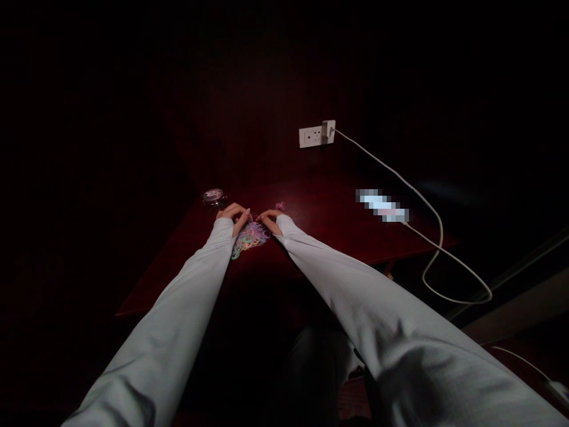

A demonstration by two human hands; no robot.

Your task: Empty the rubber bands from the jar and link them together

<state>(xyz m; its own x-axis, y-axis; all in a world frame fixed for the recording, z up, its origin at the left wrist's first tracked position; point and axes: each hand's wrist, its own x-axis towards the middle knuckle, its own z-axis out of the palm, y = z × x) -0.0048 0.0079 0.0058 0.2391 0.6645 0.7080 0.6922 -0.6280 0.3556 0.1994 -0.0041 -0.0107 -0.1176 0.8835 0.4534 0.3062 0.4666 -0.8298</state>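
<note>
Both my arms, in pale long sleeves, reach out over a dark red wooden table [338, 231]. My left hand [234, 214] and my right hand [271, 219] meet above a heap of small pastel rubber bands [249, 237]. The fingers of both hands are curled into pinches and seem to hold a small pink band stretched between them. A separate small pink piece [280, 206] lies just beyond my right hand.
A small round clear container [214, 196] stands left of my left hand. A white wall socket [311, 136] holds a charger [328, 128]. Its white cable [438, 237] runs to a blurred-out device [383, 206] on the table's right side. The surroundings are very dark.
</note>
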